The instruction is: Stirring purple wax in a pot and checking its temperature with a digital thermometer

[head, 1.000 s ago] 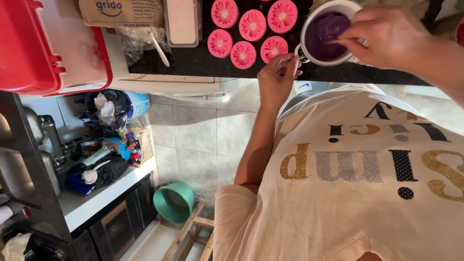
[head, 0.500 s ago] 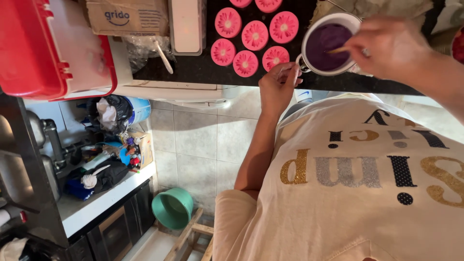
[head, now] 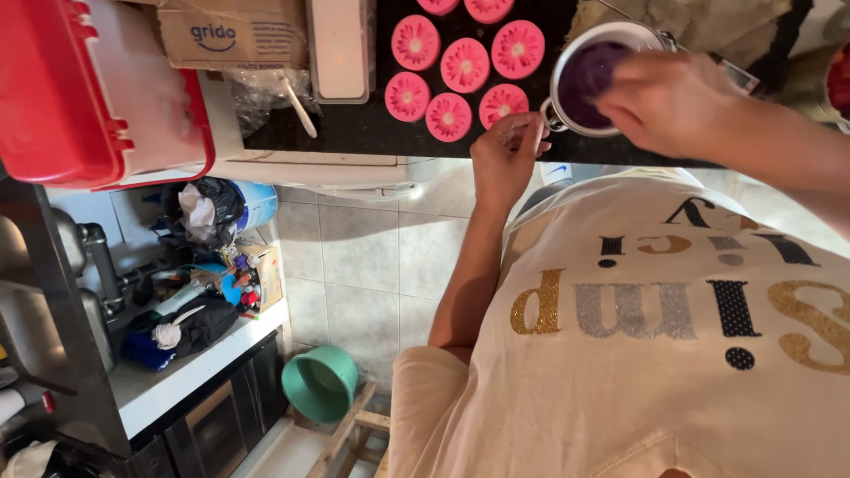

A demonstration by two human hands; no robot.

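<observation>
A white cup (head: 567, 53) of purple liquid stands on the black countertop (head: 354, 133). My left hand (head: 506, 152) pinches the cup's metal handle at the counter's near edge. My right hand (head: 668, 99) hovers over the cup's right side with its fingers closed, covering much of the liquid; the thin stirring stick it held in the earlier frames is hidden under the fingers. Several pink flower-shaped moulds (head: 465, 64) with pale centres lie just left of the cup.
A red-lidded plastic box (head: 80, 88), a cardboard carton (head: 235, 35) and a white rectangular tub (head: 339, 44) sit at the counter's left. Below are a cluttered shelf (head: 195, 301), a blue bucket (head: 257, 199), a green bowl (head: 319, 381) and a wooden frame (head: 350, 438) on the floor.
My right hand has swung left across the cup's mouth, hiding the stick and more of the purple liquid. My left hand stays on the handle.
</observation>
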